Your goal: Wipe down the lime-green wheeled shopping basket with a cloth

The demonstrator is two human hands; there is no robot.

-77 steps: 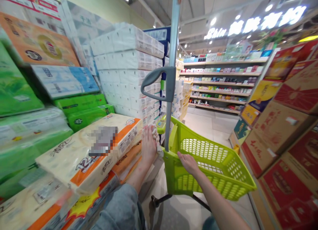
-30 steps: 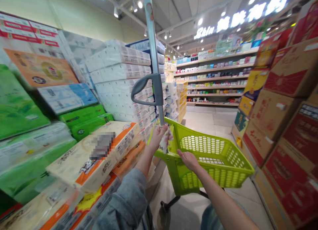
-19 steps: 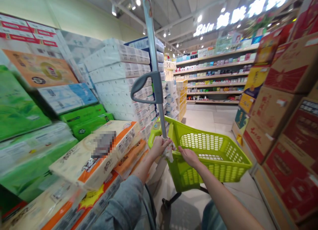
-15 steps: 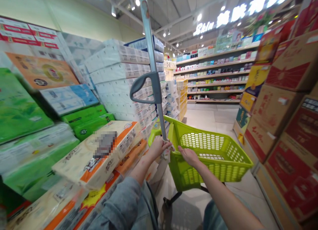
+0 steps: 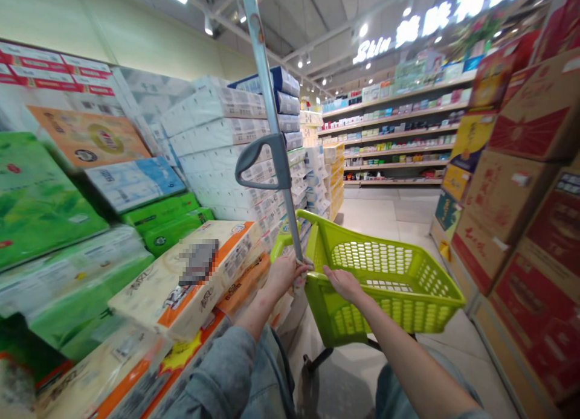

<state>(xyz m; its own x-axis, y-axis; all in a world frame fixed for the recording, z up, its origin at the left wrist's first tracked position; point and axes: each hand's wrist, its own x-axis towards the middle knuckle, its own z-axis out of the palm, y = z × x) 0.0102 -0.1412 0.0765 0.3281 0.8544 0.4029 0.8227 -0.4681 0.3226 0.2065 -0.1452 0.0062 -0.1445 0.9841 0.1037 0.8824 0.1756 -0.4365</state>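
Since a second ago the left hand [image 5: 281, 273] has slid down the smooth grey metal pole [image 5: 272, 123] to its base, fingers clamped around it. The right hand [image 5: 343, 282] rests flat, fingers apart, on the perforated lime plastic basket [image 5: 399, 286] rim.

A lime-green perforated shopping basket [image 5: 385, 280] stands empty on the aisle floor, its grey pole handle [image 5: 272, 135] rising upright at its near-left corner.
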